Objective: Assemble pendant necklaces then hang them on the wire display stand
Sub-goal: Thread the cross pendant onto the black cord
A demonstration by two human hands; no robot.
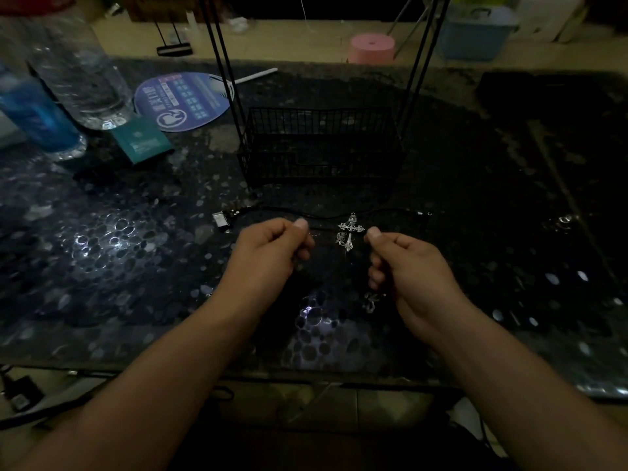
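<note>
Pinching with thumb and forefinger, the left hand and right hand are both curled nearly closed just in front of the black wire display stand; what each grips is too dark to tell, probably thin black cord. Silver cross pendants lie on the dark speckled worktop between the hands, nearer the stand. Threading should go better with the cord held taut.

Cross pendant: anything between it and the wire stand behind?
Nothing solid. From the cross pendant to the wire stand there is only open table, crossed by a thin black cord lying flat.
</note>
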